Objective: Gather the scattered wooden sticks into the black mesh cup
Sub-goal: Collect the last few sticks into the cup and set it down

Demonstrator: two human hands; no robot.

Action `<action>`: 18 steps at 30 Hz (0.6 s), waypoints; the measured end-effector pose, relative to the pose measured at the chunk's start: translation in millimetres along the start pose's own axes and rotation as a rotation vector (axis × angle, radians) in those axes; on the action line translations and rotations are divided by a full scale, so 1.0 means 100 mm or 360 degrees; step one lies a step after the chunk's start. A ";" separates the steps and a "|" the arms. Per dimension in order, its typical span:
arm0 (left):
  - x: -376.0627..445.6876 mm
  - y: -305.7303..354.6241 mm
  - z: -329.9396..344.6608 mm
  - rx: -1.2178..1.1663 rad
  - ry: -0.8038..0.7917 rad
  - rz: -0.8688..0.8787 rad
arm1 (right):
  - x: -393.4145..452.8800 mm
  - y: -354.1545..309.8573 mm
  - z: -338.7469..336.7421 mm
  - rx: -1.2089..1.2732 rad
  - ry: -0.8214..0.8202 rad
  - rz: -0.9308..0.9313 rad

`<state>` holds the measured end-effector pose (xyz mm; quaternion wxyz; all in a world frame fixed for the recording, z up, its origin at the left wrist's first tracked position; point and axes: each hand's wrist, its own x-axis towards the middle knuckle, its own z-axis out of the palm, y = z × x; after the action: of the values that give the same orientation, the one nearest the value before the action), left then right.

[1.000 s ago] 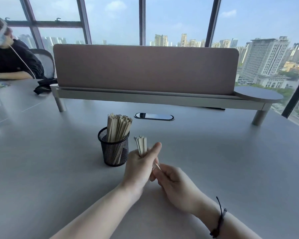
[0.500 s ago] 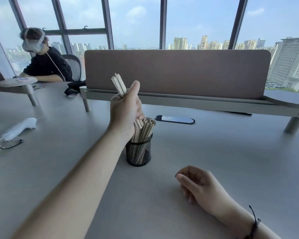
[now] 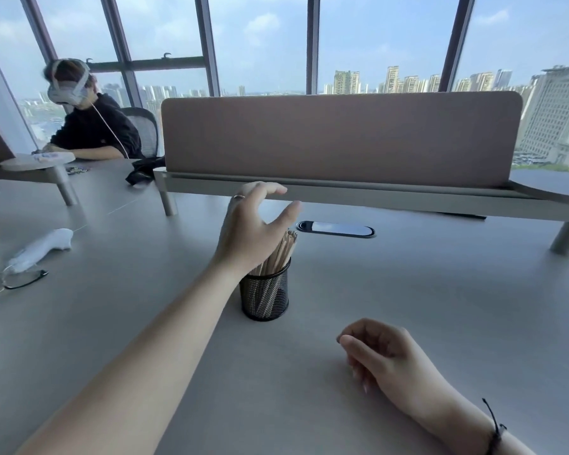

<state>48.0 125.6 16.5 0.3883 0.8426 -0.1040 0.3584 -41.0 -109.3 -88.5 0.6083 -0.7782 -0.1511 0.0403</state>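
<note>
Cup: black mesh cup (image 3: 264, 292) stands on the grey counter (image 3: 440, 307), wooden sticks (image 3: 281, 254) bundled inside.
Left hand (image 3: 252, 229): directly above the cup, fingers spread, empty.
Right hand (image 3: 386, 359): near the cup, loosely curled, empty.

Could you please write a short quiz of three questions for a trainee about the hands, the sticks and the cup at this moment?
1. True or false: the left hand grips a bundle of wooden sticks.
2. Where are the wooden sticks? A) scattered on the table B) standing in the black mesh cup C) in the right hand
3. What does the right hand hold?

Key:
1. False; its fingers are spread above the cup.
2. B
3. Nothing; it rests on the table, loosely curled.
</note>
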 end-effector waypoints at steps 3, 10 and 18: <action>0.01 0.06 0.01 0.0270 -0.0566 -0.0223 | 0.01 0.03 -0.01 0.0008 -0.0013 0.0003; -0.05 -0.06 0.25 0.0443 -0.0363 -0.0345 | 0.01 0.03 -0.01 0.0018 -0.0024 -0.0010; -0.04 -0.03 0.19 0.0259 -0.0632 -0.0213 | 0.01 0.04 -0.01 -0.0002 -0.0034 -0.0021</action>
<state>55.8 113.4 3.6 0.3140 0.9301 -0.0932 0.1662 -39.6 -110.9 -91.7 0.6064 -0.7770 -0.1627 0.0444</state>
